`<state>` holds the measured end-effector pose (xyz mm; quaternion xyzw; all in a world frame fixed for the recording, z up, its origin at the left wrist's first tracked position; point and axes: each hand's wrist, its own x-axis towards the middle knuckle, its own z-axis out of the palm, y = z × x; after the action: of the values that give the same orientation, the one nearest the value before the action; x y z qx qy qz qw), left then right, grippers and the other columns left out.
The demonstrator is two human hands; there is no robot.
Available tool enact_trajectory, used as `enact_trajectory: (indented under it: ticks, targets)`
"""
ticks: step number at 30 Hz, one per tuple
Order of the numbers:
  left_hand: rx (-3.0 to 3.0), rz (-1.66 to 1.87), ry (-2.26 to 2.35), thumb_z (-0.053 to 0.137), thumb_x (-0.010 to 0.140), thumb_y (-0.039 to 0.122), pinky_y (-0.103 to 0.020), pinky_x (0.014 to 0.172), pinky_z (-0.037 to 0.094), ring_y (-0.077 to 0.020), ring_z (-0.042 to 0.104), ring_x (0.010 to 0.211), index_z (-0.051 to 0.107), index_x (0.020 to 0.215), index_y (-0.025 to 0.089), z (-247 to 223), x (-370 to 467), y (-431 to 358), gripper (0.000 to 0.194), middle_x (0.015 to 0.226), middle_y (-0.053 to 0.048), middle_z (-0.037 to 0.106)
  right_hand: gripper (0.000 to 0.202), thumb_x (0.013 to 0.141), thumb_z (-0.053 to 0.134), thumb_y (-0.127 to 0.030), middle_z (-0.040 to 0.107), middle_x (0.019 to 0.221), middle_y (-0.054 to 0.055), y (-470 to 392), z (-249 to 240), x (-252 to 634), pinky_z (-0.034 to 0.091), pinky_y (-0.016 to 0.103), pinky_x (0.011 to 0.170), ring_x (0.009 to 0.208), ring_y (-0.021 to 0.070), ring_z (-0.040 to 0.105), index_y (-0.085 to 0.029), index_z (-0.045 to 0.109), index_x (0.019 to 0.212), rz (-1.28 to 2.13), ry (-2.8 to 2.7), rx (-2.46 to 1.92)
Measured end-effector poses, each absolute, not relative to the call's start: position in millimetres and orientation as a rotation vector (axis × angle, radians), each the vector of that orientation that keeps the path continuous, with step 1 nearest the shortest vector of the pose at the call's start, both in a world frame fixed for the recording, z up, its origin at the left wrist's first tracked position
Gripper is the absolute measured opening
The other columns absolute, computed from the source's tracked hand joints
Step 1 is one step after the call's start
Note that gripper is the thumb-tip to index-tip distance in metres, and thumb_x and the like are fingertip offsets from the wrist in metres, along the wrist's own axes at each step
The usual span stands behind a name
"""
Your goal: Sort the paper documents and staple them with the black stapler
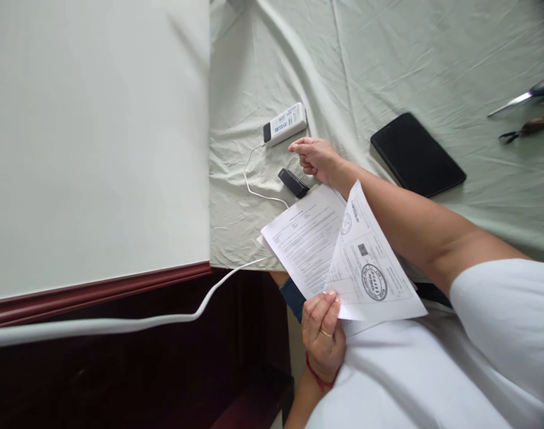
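My left hand (324, 333), with a ring and a red wrist thread, pinches the near edge of some printed papers (305, 238). One sheet's corner is folded over, showing a round dark stamp. Beyond the papers' far edge, my right hand (315, 159) is just above the cloth, its index finger extended and the other fingers curled in, with nothing visible in them. Beside it lies a small black device (293, 183), possibly a stapler, close to the papers. A white power bank (285, 124) with a dark end sits just past my right fingertips.
A pale green cloth (240, 89) covers the surface. On it lie a black tablet (417, 155), a pointed tool (515, 102) and another dark-handled tool (533, 125) at the right. A thin white cable leaves the power bank; a thicker one (137, 325) crosses the lower left. A white panel stands left.
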<state>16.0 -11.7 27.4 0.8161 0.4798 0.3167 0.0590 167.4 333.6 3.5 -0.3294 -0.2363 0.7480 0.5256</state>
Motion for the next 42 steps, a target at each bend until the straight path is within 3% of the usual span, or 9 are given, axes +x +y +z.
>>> enact_trajectory:
  ticks: [17,42]
  targets:
    - [2.494,0.937,1.471,0.054,0.089,-0.013,-0.040,0.094,0.063,-0.0204,0.069,0.113,0.067,0.134,0.017,29.8,19.2,-11.4,0.056,0.121,-0.010,0.074,0.017,0.098,0.055,-0.012,0.028,0.050,-0.011,330.5,5.4,166.0,0.014,0.017,0.036,0.045,0.0074,0.017,-0.021,0.053,0.083,1.787,-0.615,-0.807]
    - [2.470,0.927,1.500,0.052,0.088,-0.011,-0.039,0.092,0.064,-0.0202,0.071,0.112,0.066,0.139,0.023,28.2,17.5,-13.4,0.062,0.121,-0.008,0.076,0.024,0.095,0.067,-0.017,0.035,0.054,-0.010,334.4,-4.5,162.2,0.016,0.018,0.038,0.045,0.0061,0.022,-0.024,0.047,0.084,1.777,-0.600,-0.770]
